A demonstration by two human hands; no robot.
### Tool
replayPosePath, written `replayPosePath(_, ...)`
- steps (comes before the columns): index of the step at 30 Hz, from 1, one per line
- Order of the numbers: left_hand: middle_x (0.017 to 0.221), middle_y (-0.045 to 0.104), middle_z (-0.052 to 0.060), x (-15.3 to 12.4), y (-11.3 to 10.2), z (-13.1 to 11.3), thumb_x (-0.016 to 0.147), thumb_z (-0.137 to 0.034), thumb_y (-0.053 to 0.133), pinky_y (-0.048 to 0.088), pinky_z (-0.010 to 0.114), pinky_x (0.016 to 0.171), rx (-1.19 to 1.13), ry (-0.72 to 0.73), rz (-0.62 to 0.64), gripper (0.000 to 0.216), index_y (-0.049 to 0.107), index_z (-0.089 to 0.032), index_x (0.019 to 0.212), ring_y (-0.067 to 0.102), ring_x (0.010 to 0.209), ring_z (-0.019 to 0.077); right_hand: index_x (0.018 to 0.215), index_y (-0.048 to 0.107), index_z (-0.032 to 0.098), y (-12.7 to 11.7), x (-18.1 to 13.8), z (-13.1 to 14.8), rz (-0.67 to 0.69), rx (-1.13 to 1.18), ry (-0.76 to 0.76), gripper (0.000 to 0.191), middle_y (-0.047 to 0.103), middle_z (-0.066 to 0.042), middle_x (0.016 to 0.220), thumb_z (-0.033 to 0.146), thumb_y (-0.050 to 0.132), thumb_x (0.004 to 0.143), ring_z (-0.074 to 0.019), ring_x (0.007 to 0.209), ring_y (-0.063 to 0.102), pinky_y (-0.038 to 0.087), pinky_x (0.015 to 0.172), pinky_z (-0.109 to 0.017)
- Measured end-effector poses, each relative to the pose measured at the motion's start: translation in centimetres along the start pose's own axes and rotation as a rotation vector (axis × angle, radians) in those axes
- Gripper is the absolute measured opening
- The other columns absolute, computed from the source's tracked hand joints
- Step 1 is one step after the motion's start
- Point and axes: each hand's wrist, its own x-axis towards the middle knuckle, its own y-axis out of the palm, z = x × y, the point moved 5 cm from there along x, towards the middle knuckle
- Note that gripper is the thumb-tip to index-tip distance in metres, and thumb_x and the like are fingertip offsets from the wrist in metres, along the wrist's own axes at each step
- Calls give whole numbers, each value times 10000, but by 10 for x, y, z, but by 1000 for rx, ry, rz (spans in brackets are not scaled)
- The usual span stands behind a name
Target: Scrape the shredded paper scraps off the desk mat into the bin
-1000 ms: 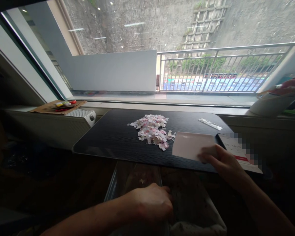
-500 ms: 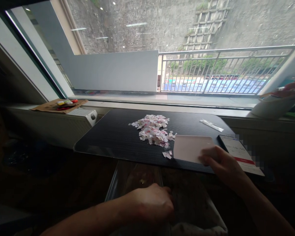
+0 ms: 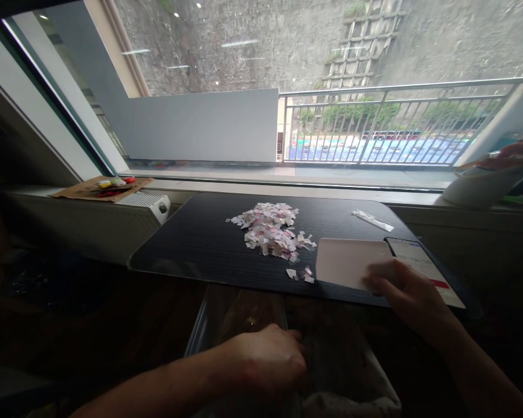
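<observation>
A heap of small pink and white paper scraps point(image 3: 272, 229) lies in the middle of a dark table point(image 3: 200, 244). A few loose scraps point(image 3: 300, 273) sit near its front edge. My right hand point(image 3: 407, 293) grips the near corner of a flat pale pink card point(image 3: 351, 262), which rests on the table just right of the heap. My left hand point(image 3: 265, 360) is closed below the table's front edge, gripping the rim of a clear plastic bag point(image 3: 239, 313) held open there.
A phone point(image 3: 422, 270) with a lit screen lies right of the card. A white wrapper point(image 3: 372, 219) lies at the table's back right. A white bowl point(image 3: 479, 183) stands on the sill at the right; cardboard with coloured items point(image 3: 102, 187) sits at the left.
The card in my right hand has drawn back to the right, away from the heap. A few scraps have come away from the heap toward the front edge. My left hand has stayed put.
</observation>
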Motion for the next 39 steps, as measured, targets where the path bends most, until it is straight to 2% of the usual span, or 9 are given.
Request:
replayPosePath(3, 917, 684, 36, 0, 2, 1, 738, -165, 678, 271, 297, 447, 9, 2, 15, 50, 677, -190, 781, 587, 907, 220, 784, 673, 262, 8, 0, 2, -2, 47, -40, 152, 710, -7, 667, 408, 668, 742, -236, 624, 669, 533, 589, -342)
replayPosePath(8, 858, 682, 36, 1, 5, 2, 748, -141, 664, 274, 300, 462, 8, 32, -32, 44, 668, -184, 757, 578, 856, 207, 816, 663, 236, 33, -2, 7, 79, 92, -90, 179, 722, -17, 714, 410, 650, 775, -221, 647, 677, 534, 630, -340)
replayPosePath(16, 905, 695, 48, 1, 0, -1, 751, -138, 646, 275, 308, 439, 19, -2, 36, 100, 709, -176, 819, 587, 884, 221, 902, 635, 232, 64, 8, 12, 122, 17, -159, 227, 746, -44, 784, 437, 590, 817, -239, 685, 705, 532, 672, -371)
replayPosePath(21, 941, 701, 45, 0, -2, -3, 773, -155, 641, 285, 298, 446, 9, 13, 34, 87, 708, -176, 824, 594, 910, 223, 909, 646, 240, 54, 2, 14, 33, 3, -139, 220, 768, -56, 828, 440, 612, 823, -254, 747, 724, 542, 725, -379)
replayPosePath(26, 952, 705, 38, 1, 0, -2, 776, -181, 672, 285, 288, 454, 13, 21, 15, 88, 713, -189, 854, 590, 919, 225, 878, 655, 258, 45, -13, 13, 69, 0, -148, 184, 766, -34, 769, 430, 624, 820, -248, 689, 715, 546, 675, -358)
replayPosePath(30, 932, 706, 34, 3, 0, -2, 773, -160, 662, 275, 282, 427, 22, 0, 16, 62, 695, -191, 816, 592, 909, 219, 894, 659, 260, 39, -19, 10, 29, -15, -155, 185, 774, -42, 800, 424, 645, 811, -259, 721, 729, 556, 674, -352)
replayPosePath(39, 859, 708, 43, 24, -2, -17, 760, -164, 665, 316, 272, 438, 13, 32, 39, 53, 659, -175, 709, 609, 867, 213, 907, 629, 252, 47, -10, 8, 33, -40, -185, 198, 765, -55, 816, 437, 614, 837, -264, 746, 714, 537, 702, -368)
